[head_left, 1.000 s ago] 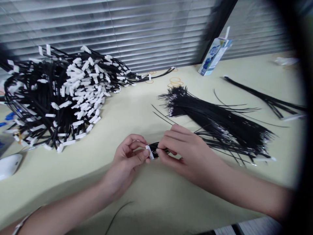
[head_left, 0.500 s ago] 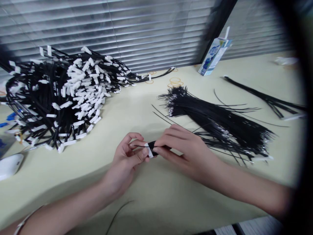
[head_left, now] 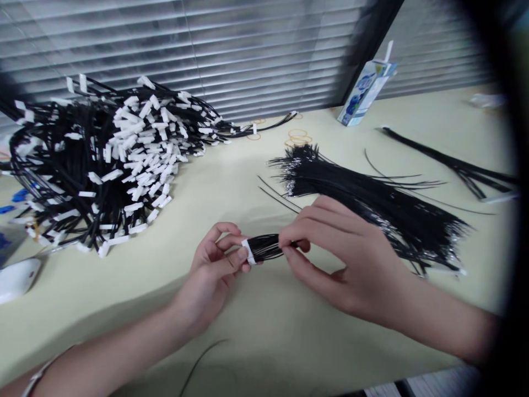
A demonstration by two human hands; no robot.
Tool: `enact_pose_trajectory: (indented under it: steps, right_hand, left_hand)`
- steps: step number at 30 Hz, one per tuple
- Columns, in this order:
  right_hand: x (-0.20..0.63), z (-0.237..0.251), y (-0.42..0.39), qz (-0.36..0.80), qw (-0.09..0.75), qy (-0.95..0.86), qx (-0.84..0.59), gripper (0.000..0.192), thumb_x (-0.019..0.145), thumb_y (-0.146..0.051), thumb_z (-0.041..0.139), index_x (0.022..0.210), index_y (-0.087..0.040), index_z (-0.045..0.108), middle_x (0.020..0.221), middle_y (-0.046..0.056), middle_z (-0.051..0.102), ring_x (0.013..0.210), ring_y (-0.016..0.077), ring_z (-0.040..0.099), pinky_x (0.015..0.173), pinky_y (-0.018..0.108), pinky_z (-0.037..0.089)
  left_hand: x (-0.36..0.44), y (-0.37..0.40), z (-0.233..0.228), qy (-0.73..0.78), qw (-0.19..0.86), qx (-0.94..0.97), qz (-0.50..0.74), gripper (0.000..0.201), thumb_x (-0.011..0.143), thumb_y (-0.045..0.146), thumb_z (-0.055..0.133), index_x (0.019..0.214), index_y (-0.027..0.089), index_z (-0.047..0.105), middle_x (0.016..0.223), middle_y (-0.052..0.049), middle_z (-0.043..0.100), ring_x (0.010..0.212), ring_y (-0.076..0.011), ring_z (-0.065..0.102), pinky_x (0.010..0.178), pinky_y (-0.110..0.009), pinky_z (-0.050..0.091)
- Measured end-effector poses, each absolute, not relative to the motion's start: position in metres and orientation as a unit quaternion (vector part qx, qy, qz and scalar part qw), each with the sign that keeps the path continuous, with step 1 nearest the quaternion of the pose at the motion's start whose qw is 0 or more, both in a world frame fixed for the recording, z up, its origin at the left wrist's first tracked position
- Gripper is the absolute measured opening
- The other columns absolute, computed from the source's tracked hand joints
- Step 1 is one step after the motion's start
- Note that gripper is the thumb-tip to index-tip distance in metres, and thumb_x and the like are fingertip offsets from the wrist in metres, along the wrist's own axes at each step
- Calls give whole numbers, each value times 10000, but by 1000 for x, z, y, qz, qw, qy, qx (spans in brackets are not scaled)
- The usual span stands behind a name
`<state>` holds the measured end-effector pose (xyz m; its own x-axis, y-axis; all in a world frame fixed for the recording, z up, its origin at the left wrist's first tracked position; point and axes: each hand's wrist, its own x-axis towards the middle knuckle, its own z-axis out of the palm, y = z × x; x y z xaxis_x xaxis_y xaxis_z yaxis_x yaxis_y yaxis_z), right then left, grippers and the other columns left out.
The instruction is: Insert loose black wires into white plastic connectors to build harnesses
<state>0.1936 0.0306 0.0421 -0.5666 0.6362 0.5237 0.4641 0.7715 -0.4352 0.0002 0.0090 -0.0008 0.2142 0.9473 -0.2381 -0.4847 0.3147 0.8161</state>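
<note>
My left hand (head_left: 215,264) pinches a small white connector (head_left: 248,251) between thumb and fingers. Several thin black wires (head_left: 268,246) run out of the connector to the right. My right hand (head_left: 343,253) grips those wires a short way from the connector, fingertips closed on them. Both hands hover just above the pale yellow table (head_left: 264,309) near its front edge. Behind my right hand lies a loose bundle of black wires with bare metal ends (head_left: 363,196).
A big heap of black wire harnesses with white connectors (head_left: 103,160) fills the left. A white mouse (head_left: 16,278) sits at far left. Rubber bands (head_left: 297,137) and a small blue-white carton (head_left: 366,85) stand near the window blinds. More black wires (head_left: 454,165) lie far right.
My right hand has slid to the right along the wires, away from the connector, so more of the black wires shows between the two hands. The left hand stays put.
</note>
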Motion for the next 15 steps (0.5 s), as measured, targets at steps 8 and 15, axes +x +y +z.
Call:
enact_pose_trajectory:
  steps: [8, 15]
  right_hand:
    - [195, 42, 33, 60, 325, -886, -326, 77, 824, -101, 532, 782, -145, 577, 660, 11, 516, 657, 143, 413, 686, 306, 370]
    - [198, 44, 35, 57, 319, -884, -338, 92, 834, -113, 530, 764, -141, 581, 656, 12, 492, 681, 146, 408, 681, 299, 373]
  left_hand:
    - [0, 9, -1, 369, 721, 310, 498, 166, 799, 102, 659, 890, 204, 566, 761, 41, 636, 599, -41, 550, 594, -125, 427]
    - [1, 10, -2, 366, 721, 315, 497, 170, 797, 92, 658, 892, 195, 562, 777, 36, 645, 626, -47, 573, 578, -118, 428]
